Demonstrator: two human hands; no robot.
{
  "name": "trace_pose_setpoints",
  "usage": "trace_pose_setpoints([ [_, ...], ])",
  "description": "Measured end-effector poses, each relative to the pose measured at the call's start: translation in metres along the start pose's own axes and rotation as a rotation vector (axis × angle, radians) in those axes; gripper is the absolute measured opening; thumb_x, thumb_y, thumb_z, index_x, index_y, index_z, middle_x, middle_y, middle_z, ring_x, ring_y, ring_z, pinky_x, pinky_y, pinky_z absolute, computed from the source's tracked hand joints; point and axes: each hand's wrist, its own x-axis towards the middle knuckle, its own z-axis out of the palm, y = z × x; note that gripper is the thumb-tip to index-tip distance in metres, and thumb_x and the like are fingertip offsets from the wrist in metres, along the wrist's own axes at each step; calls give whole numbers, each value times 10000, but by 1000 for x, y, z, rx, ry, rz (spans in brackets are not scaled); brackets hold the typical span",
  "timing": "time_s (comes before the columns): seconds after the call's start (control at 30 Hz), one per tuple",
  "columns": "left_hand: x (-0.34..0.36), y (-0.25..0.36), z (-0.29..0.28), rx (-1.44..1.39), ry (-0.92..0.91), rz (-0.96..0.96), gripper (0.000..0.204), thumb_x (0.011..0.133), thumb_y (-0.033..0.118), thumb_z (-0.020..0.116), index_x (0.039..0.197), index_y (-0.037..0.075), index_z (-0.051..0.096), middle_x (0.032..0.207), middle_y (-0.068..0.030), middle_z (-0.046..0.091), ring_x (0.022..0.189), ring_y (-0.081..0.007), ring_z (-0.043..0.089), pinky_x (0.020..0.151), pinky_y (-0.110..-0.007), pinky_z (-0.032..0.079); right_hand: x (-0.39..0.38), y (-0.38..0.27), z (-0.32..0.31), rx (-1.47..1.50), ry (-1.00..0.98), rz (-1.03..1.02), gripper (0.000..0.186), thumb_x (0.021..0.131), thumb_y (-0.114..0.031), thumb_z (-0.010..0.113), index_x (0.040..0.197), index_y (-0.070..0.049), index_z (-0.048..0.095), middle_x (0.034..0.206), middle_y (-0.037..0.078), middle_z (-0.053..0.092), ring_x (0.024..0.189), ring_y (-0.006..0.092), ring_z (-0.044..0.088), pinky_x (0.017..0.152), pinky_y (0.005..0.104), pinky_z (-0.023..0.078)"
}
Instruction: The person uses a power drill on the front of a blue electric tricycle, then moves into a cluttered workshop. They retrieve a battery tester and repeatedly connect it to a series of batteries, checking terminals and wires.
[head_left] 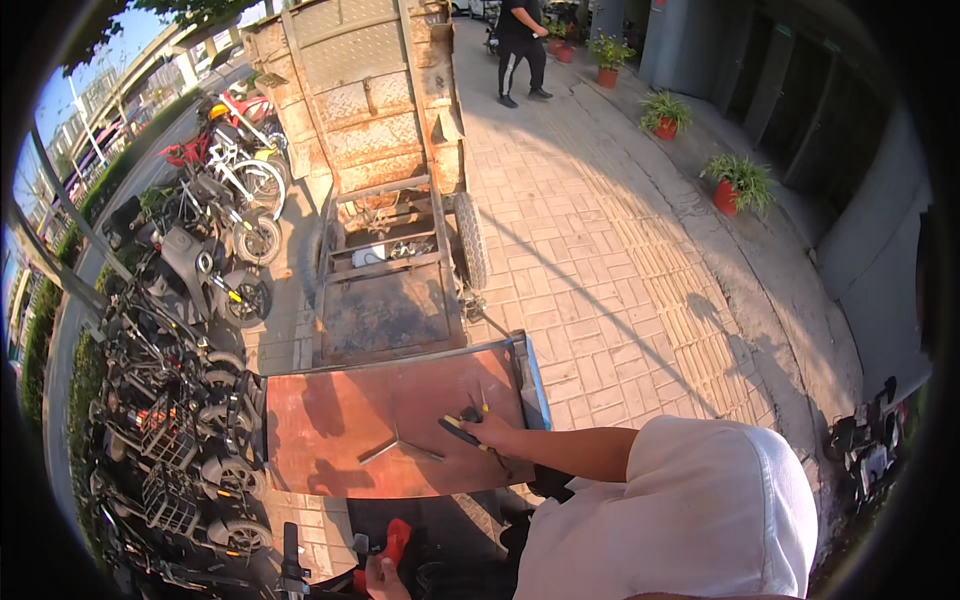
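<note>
My right hand (492,434) is closed around a pair of pliers (459,431) with black and yellow handles, just above a reddish-brown metal panel (330,460). Left of it on the panel lies a grey, Y-shaped metal tool (397,440), apparently a three-way wrench. Low in the view, below the panel's near edge, my left hand (385,582) has its fingers curled beside a bright red part (397,540). What sits in those fingers is too small to tell, and the lower edge cuts off part of the hand.
Beyond the panel stands a rusty three-wheeled cargo vehicle, its bed (370,110) tipped up over an open frame (385,310). Parked scooters and bicycles (180,290) crowd the left. At upper right a person (522,50) stands on brick paving near potted plants (725,195).
</note>
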Motion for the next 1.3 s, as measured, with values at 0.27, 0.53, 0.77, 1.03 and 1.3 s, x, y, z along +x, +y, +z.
trace_pose_setpoints([
  [0.27,13,74,207,-1347,-594,-666,472,979,438,498,1273,69,510,1214,-87,575,1152,-242,547,987,-439,444,-52,9,60,-686,-171,-859,470,854,-258,633,1224,-3,494,999,251,613,924,423,597,795,473,484],
  [0.53,2,64,213,-1203,-365,-813,277,868,200,615,1097,45,598,995,-57,636,921,-190,615,794,-338,512,-54,-32,32,-996,-852,-608,370,909,-190,532,1234,-13,516,1108,250,590,986,394,607,801,466,486],
  [0.77,-14,28,184,-1674,-276,-897,442,792,311,596,1076,-26,610,989,-121,647,877,-246,616,820,-422,480,-7,8,7,-347,-287,-399,179,914,-144,581,1004,10,604,811,116,611,751,191,596,663,361,479],
  [1.03,-71,12,175,-1405,-181,-1089,363,796,269,598,1038,-1,620,967,-137,657,815,-266,623,762,-426,483,126,73,-24,-385,112,61,514,725,-271,796,1013,98,582,930,226,650,830,311,653,731,401,503],
  [1.3,-92,19,175,-1310,-101,-1099,324,817,304,597,985,30,636,999,-131,657,829,-257,622,741,-423,491,119,112,-9,-620,212,-33,549,733,-274,720,1087,98,526,1077,328,603,975,440,620,856,472,497],
])
